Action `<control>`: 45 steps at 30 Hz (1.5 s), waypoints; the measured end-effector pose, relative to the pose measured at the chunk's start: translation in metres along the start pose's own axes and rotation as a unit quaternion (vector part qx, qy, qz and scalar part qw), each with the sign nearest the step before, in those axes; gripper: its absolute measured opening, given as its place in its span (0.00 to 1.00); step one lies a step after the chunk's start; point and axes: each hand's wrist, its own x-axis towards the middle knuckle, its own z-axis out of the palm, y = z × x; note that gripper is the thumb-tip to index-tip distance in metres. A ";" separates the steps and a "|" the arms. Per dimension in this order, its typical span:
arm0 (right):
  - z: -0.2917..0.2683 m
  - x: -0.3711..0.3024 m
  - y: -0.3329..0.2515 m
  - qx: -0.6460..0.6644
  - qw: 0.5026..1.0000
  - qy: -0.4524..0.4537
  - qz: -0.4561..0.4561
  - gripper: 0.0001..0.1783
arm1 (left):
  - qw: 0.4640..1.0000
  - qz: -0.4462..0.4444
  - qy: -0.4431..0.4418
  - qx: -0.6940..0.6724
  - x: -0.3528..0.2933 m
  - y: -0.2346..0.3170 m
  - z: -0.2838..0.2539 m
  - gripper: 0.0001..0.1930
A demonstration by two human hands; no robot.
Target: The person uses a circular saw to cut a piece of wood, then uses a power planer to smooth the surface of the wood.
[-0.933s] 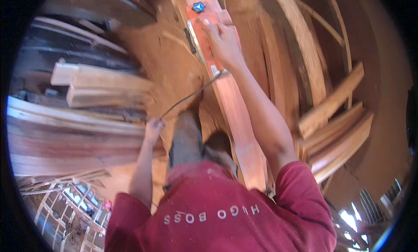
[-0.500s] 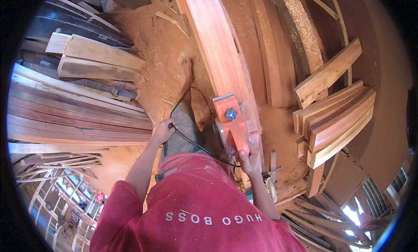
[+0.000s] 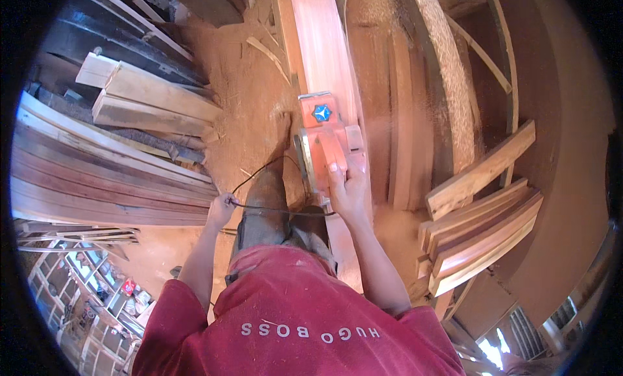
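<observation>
An orange electric hand planer with a blue star-shaped knob sits flat on a long reddish wooden board that runs away from me. My right hand is wrapped round the planer's rear handle, thumb on top. Out to the left, my left hand is closed on the black power cord. The cord stretches across my legs toward the planer's back end and also loops forward from the left hand. The planer's underside is hidden against the board.
Left of me lie stacked long boards and short thick planks. On the right is a pile of short boards with one plank across its far side. Sawdust covers the floor, and a shavings-covered beam stands farther right.
The planer has moved forward along the board, with my right hand on its handle. My left hand has shifted slightly left and down, still gripping the cord.
</observation>
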 end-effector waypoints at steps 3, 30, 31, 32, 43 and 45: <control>0.012 0.064 -0.026 0.020 0.999 0.004 -0.031 0.24 | 0.999 0.014 0.022 -0.034 0.026 0.026 -0.014 0.04; 0.082 0.506 -0.237 -0.082 0.936 0.202 -0.277 0.32 | 0.967 -0.020 0.004 -0.256 0.196 0.225 -0.089 0.12; 0.078 0.502 -0.239 -0.059 0.936 0.204 -0.281 0.29 | 0.951 -0.051 -0.009 -0.305 0.188 0.236 -0.091 0.11; 0.080 0.488 -0.245 -0.033 0.936 0.201 -0.289 0.26 | 0.951 -0.057 -0.008 -0.304 0.183 0.223 -0.090 0.11; -0.009 0.018 -0.004 -0.042 0.985 0.016 -0.168 0.30 | 0.997 0.080 0.006 -0.018 0.045 0.054 -0.031 0.07; -0.028 -0.087 0.050 -0.018 0.996 0.012 -0.085 0.29 | 0.991 0.101 -0.053 0.077 0.014 0.062 -0.008 0.07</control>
